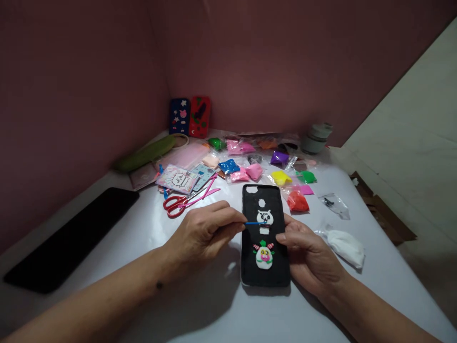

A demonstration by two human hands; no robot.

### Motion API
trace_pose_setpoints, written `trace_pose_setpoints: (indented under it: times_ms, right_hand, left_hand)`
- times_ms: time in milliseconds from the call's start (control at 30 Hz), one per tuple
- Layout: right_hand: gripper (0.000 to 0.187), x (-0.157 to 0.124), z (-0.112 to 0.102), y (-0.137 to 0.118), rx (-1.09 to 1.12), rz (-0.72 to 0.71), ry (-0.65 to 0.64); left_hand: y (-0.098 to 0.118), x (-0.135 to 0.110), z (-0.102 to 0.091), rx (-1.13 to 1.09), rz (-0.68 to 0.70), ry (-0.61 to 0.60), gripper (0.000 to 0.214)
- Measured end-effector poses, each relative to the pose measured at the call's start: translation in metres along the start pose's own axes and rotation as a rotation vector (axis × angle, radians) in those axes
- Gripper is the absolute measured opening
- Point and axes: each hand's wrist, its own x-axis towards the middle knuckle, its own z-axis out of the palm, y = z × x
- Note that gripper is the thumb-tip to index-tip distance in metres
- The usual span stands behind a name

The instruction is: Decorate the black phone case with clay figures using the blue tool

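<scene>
My right hand (303,250) grips the right edge of a black phone case (250,267), thumb on its face, and holds it slightly tilted over the table. Pinched in my left hand (214,226) is a thin blue stick (254,223), its tip at the lower face of a white clay cat head (263,216) with dark markings. Just under that head sits a small white clay block (264,231). Lower on the case is a white clay figure (264,257) with a green top, striped pink horns and a yellow and pink face.
Bags of coloured clay, among them a red one (298,202) and a blue one (229,166), spread behind the case. Red-handled scissors (174,206) lie left, near a black mat (71,238). A white clay bag (346,247) is at right; two decorated cases (200,116) lean on the wall.
</scene>
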Motion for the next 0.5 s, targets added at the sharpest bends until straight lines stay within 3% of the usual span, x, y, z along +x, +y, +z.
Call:
trace_pose_setpoints:
  times_ms: [333,500]
  right_hand:
    - [0.047,0.0,-0.001,0.0,0.036,0.015,-0.021]
    - [0.049,0.0,0.002,-0.001,0.026,0.006,-0.039]
  left_hand:
    - [-0.006,0.005,0.007,-0.254,-0.387,0.109,0.024]
    - [-0.007,0.004,0.011,-0.261,-0.423,0.069,0.028]
